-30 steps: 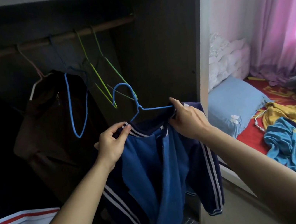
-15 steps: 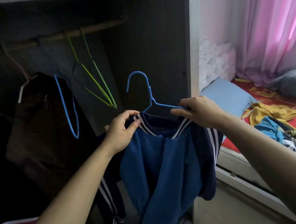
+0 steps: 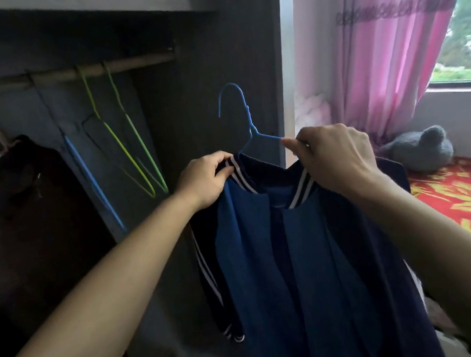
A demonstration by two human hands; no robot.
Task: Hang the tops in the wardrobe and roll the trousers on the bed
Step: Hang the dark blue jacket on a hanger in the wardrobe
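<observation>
Deep in the dark wardrobe [image 3: 209,96] a brown garment [image 3: 23,193] barely reads, while the blue jacket [image 3: 302,260], hem cut off below, no label legible, hangs before it, left hand [image 3: 206,179] and right hand [image 3: 335,156] pinching collar onto blue hanger [image 3: 244,115].

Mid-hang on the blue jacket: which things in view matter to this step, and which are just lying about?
In the job: blue jacket, blue hanger, left hand, right hand, wardrobe rail.

Lying about: grey soft toy, pink curtain, green hangers.
</observation>
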